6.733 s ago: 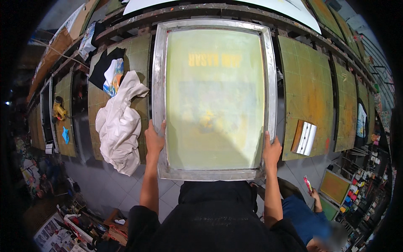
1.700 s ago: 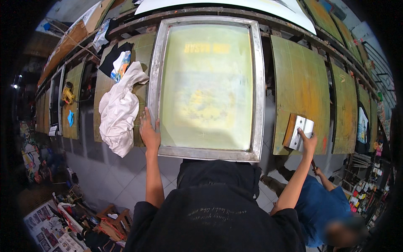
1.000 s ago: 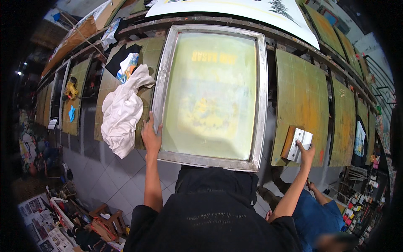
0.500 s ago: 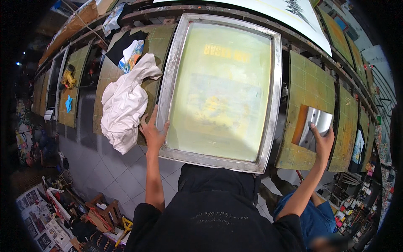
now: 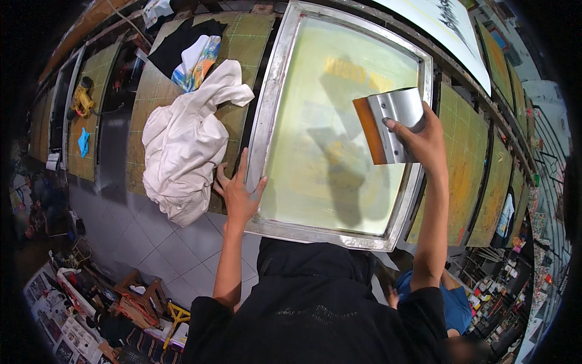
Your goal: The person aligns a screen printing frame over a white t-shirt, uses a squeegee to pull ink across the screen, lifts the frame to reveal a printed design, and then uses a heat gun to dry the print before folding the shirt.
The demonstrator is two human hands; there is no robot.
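Note:
In front of me lies a screen-printing frame [image 5: 273, 91] with metal rails and a pale yellow-green mesh [image 5: 303, 158]. Faint yellow lettering and an image patch show in the mesh. My left hand [image 5: 240, 199] rests with spread fingers against the frame's left rail, near its lower corner. Over the right part of the mesh, my right hand [image 5: 425, 141] grips a squeegee [image 5: 397, 112] by its silver metal holder, thumb on top. The squeegee's amber blade faces left, and its shadow falls on the mesh, apart from the blade.
A bunched white cloth [image 5: 182, 151] lies on a greenish board left of the frame, below a black garment [image 5: 176, 51]. Further left are a yellow tool [image 5: 82, 100] and a blue scrap [image 5: 83, 142]. More boards [image 5: 454, 139] stand right. A person in blue [image 5: 451, 303] is low at right.
My right hand has brought the squeegee leftward and up, from over the right board to above the mesh. My left hand stays at the left rail. The whole view has shifted and tilted slightly.

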